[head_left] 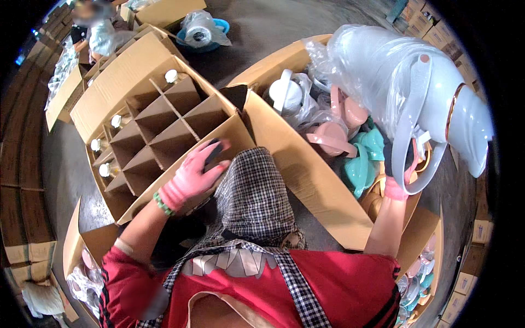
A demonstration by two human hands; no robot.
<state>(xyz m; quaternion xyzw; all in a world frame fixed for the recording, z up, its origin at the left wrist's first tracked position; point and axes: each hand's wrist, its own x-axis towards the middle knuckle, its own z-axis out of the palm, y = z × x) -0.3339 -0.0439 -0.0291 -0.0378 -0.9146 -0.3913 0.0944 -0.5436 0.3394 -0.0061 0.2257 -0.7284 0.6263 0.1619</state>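
My right hand, in a pink and black glove, is closed at the lower end of a long stack of nested pale blue plastic spouted tops. A loop handle hangs from the stack in front of the hand and partly hides the fingers. Clear film wraps the stack, and a copper-coloured band circles its end. Below it, an open carton holds pink tops, teal tops and a white top, each with a loop handle. My left hand, gloved in pink, has its fingers apart beside a divided carton.
Several white-capped bottles stand in the divided carton's far-left cells. Behind is a blue basin with a film-wrapped item. Another person is at the far left. More open cartons flank me, one with colourful tops. Stacked boxes line the left.
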